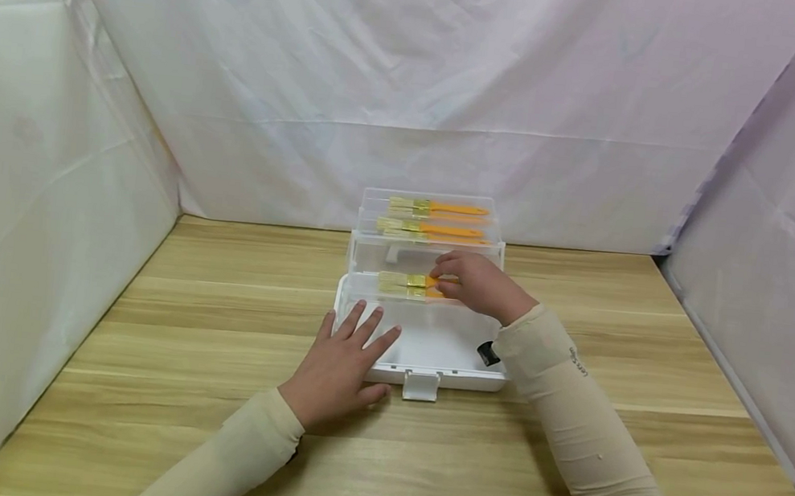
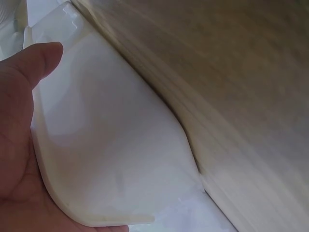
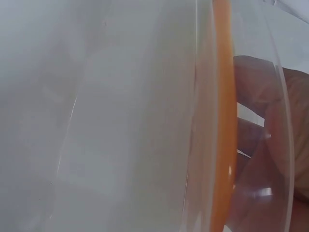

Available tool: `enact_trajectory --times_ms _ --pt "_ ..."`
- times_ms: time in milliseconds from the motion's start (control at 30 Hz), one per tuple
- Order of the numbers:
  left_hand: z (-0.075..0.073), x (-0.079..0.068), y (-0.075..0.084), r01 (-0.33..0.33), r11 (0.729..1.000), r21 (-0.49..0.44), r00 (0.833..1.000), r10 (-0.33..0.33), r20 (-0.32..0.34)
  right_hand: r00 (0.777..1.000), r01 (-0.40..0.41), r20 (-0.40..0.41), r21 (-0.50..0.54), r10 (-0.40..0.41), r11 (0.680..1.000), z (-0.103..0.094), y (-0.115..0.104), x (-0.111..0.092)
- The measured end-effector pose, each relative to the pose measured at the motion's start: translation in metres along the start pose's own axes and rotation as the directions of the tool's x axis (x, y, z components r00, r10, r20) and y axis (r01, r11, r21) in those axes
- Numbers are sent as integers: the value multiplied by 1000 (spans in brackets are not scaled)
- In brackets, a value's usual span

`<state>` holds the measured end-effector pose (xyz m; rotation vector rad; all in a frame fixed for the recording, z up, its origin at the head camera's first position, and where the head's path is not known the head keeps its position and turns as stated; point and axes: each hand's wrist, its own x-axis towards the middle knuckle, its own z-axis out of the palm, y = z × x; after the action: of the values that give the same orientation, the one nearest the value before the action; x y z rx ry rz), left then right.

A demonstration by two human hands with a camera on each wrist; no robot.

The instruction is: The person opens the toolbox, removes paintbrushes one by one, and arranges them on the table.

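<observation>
A white case [image 1: 427, 378] stands unfolded on the table, with clear tiered trays [image 1: 367, 242] at its back. At the lowest clear tray, my right hand [image 1: 484, 283] pinches the orange handle of a flat paintbrush [image 1: 394, 278], its pale bristles pointing left. In the right wrist view, that orange handle [image 3: 224, 121] runs along the clear tray wall, and the fingers [image 3: 256, 82] show through the plastic. My left hand [image 1: 338, 363] rests with spread, straight fingers on the case's front left corner. The left wrist view shows its thumb [image 2: 43, 58] along the white rim.
More orange-handled paintbrushes [image 1: 453, 230] lie in the upper clear trays. A white latch [image 1: 421, 385] hangs at the case's front edge. Beneath is a wood-grain table [image 1: 233, 287], and white cloth [image 1: 461, 61] hangs at the back and both sides.
</observation>
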<state>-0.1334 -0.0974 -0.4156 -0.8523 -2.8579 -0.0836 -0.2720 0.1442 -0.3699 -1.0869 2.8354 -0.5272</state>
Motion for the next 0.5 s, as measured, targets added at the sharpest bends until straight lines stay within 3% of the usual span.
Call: enact_trajectory --times_ms 167,500 --pt "1 0 0 1 1000 4 1000 -1 -2 1000 -31 -1 23 31 999 0 -2 0" --pt "2 1 0 -7 1000 12 1000 7 -17 999 -18 -34 23 19 1000 2 0 0"
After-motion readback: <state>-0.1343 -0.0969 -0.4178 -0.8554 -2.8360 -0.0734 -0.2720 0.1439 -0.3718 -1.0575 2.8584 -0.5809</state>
